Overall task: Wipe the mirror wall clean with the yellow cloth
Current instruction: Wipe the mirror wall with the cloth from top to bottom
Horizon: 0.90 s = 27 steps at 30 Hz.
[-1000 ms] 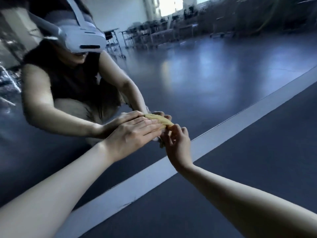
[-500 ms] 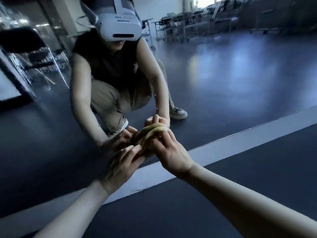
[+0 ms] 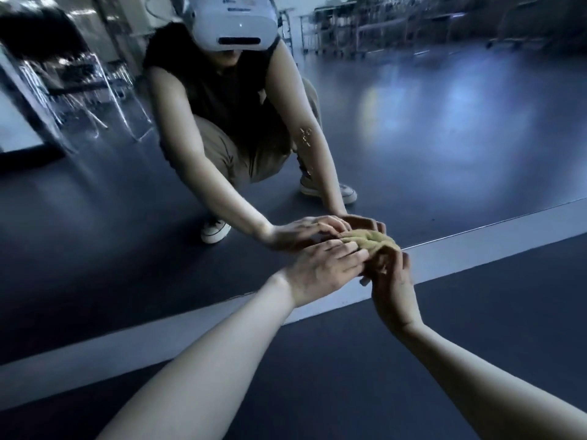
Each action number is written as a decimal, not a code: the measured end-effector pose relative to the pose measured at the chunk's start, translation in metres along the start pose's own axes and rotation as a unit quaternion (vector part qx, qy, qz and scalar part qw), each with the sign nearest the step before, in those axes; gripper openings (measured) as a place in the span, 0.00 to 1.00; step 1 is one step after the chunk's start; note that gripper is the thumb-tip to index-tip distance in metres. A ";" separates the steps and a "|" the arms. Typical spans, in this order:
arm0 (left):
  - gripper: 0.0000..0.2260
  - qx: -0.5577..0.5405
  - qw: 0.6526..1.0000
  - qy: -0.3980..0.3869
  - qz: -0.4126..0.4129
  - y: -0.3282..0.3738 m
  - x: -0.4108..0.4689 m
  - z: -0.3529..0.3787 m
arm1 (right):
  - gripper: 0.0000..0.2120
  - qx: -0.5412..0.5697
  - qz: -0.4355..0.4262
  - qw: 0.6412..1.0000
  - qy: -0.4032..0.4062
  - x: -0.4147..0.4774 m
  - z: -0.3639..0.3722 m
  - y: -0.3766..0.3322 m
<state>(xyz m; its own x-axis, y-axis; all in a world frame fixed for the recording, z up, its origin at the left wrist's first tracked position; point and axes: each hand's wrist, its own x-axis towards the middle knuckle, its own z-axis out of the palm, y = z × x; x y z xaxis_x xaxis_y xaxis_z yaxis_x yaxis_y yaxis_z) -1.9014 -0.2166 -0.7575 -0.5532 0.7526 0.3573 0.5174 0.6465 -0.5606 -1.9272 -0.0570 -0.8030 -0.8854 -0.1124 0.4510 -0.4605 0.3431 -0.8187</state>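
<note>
Grip: right hand (image 3: 392,287) around yellow cloth (image 3: 371,241)

Your view dim, bluish overall; soft pale glare patches in mirror (image 3: 460,122); edges bend, wide-angle; chairs (image 3: 79,90) top-left look smeared.

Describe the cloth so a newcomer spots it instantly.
Find the mirror wall and follow the pale strip along its base to where two hands meet. Bunched between the left hand and right hand is the yellow cloth, the only yellow, wrinkled thing above the dark floor.
</note>
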 end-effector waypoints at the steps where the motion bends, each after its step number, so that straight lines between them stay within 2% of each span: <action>1: 0.11 0.009 1.000 -0.017 0.021 -0.006 -0.004 -0.005 | 0.09 0.012 0.015 1.000 -0.023 -0.007 0.009 -0.008; 4: 0.10 0.023 0.995 -0.030 0.094 -0.024 -0.040 -0.026 | 0.07 0.129 0.027 0.985 -0.111 -0.029 0.037 -0.045; 6: 0.10 0.032 0.995 -0.021 0.096 -0.041 -0.078 -0.044 | 0.09 0.207 0.049 0.969 -0.123 -0.041 0.060 -0.066; 8: 0.10 0.023 0.996 -0.031 0.077 -0.057 -0.117 -0.064 | 0.10 0.237 0.080 0.959 -0.131 -0.051 0.082 -0.082; 10: 0.11 0.029 0.998 -0.047 0.044 -0.067 -0.153 -0.084 | 0.10 0.216 0.069 0.963 -0.147 -0.060 0.101 -0.102; 14: 0.11 0.052 0.998 -0.043 0.018 -0.067 -0.208 -0.104 | 0.10 0.090 0.010 0.983 -0.160 -0.077 0.128 -0.136; 16: 0.12 0.055 0.998 -0.031 -0.014 -0.064 -0.238 -0.111 | 0.09 0.076 -0.009 0.981 -0.180 -0.087 0.141 -0.149; 18: 0.12 0.081 0.993 -0.052 -0.060 -0.058 -0.272 -0.123 | 0.10 0.085 -0.032 0.970 -0.225 -0.096 0.159 -0.167; 21: 0.14 0.100 0.982 -0.064 -0.149 -0.046 -0.323 -0.147 | 0.14 0.077 -0.103 0.947 -0.294 -0.112 0.195 -0.195; 25: 0.12 0.082 0.960 -0.055 -0.262 -0.029 -0.369 -0.167 | 0.17 -0.002 -0.189 0.925 -0.330 -0.135 0.241 -0.225; 27: 0.11 0.047 0.932 -0.049 -0.355 -0.018 -0.388 -0.167 | 0.17 -0.019 -0.219 0.909 -0.355 -0.145 0.261 -0.233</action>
<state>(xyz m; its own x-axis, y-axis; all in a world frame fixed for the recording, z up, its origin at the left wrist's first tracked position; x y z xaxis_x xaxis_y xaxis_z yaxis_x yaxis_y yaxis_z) -1.5871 -0.4990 -0.7613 -0.7941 0.1208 0.5957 -0.0585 0.9603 -0.2727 -1.7078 -0.3643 -0.7709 -0.4420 -0.8140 0.3769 -0.7878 0.1513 -0.5971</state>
